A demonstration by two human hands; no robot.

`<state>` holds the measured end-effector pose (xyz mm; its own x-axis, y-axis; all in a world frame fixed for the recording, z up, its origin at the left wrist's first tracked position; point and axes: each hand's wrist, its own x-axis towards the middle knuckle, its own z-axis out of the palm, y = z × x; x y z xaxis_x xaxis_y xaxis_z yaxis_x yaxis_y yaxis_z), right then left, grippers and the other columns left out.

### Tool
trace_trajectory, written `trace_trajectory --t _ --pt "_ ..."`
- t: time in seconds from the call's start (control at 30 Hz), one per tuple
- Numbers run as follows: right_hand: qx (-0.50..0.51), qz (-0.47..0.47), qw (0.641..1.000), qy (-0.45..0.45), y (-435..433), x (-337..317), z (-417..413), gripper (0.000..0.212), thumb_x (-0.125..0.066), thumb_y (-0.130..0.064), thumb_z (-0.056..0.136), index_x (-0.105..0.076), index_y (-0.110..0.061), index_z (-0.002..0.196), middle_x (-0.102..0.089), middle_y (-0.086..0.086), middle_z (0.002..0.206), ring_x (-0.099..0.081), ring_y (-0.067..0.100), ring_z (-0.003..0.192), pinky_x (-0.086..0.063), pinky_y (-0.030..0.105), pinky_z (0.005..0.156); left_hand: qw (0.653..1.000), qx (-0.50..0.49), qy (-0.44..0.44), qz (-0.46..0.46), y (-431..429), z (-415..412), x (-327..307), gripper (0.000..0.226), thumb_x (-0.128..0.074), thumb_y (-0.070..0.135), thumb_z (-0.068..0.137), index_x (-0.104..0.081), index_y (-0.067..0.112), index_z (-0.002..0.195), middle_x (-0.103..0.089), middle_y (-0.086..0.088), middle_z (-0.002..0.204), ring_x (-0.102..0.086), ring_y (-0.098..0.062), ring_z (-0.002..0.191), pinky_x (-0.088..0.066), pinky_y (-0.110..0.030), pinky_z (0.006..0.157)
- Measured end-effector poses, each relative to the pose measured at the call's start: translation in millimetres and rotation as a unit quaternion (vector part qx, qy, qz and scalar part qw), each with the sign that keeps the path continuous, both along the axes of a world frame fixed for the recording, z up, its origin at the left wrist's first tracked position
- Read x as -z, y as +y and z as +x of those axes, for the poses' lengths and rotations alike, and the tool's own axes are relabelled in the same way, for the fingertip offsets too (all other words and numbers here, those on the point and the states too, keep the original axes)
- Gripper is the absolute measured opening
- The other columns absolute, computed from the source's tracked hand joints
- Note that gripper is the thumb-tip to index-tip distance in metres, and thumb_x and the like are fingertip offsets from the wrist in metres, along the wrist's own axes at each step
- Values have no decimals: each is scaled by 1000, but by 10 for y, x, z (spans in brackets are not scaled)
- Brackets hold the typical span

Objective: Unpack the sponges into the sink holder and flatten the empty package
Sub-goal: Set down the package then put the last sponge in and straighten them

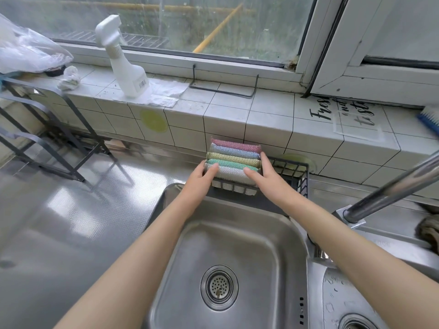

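Observation:
Several glittery sponges [234,157], pink, blue, yellow, green and white, stand on edge in a row inside the black wire sink holder [298,173] at the back rim of the sink. My left hand [202,178] rests against the left end of the row, fingers on the white front sponge. My right hand [263,175] presses the right end, thumb on the white sponge and fingers along the side. The two hands hold the stack between them. No package around the sponges can be made out.
The steel sink [228,264] lies below my arms, with a faucet [389,186] at right. A white spray bottle [123,60] on a paper towel stands on the tiled ledge. A black dish rack [54,138] and a plastic bag [26,48] are at left.

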<state>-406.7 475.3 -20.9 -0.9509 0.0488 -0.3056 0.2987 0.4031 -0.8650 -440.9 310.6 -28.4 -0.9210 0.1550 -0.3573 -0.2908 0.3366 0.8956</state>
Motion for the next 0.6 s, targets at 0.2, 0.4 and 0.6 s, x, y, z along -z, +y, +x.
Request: trace_trajectory --t 0.2,0.4,0.6 --pt "-46 32 998 -18 9 74 9 66 -40 -38 92 -7 -18 146 -25 0 153 -31 13 136 -23 24 108 1000 -4 -5 20 21 33 -26 55 -41 35 95 -27 12 143 -36 7 141 -31 -7 131 -22 -21 97" --pt "-13 -21 999 -26 -165 69 -103 88 -52 -41 85 4 -10 146 -20 3 155 -24 16 140 -22 33 116 1000 -4 1 15 28 60 -31 51 -45 39 92 -42 11 134 -48 -9 141 -41 -22 132 -32 -30 104" --pt "-46 95 992 -75 -36 -18 45 81 -37 -49 89 6 -11 146 -16 6 156 -8 33 144 -9 40 119 1000 -8 -11 16 -35 17 7 67 -46 47 89 -23 17 145 -30 6 152 -27 -13 140 -23 -32 114"
